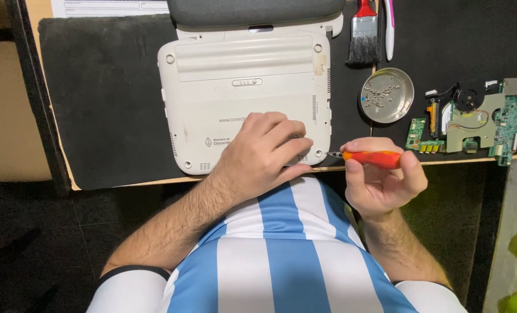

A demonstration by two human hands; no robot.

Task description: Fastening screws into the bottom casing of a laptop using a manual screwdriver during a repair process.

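**A:** Laptop (pixel 244 87) first. What does it look like?

**B:** It is a small white one, lying upside down on a black mat (pixel 102 98). It has a long battery strip near the top, a little latch in the middle and round screw holes in the corners. Its near edge is right by the desk edge (pixel 125 182).

**A:** What are the hands doing?

**B:** The left hand (pixel 264 152) rests on the near right corner, fingers curled, holding nothing I can see. The right hand (pixel 380 174) is closed around an orange screwdriver (pixel 369 157). Its tip points at the laptop's right side.

**A:** Is there room around it?

**B:** Lots of bare mat on the left. On the right are a metal dish of screws (pixel 387 95), a brush (pixel 364 35) and green circuit boards (pixel 473 113), so it is tighter there.
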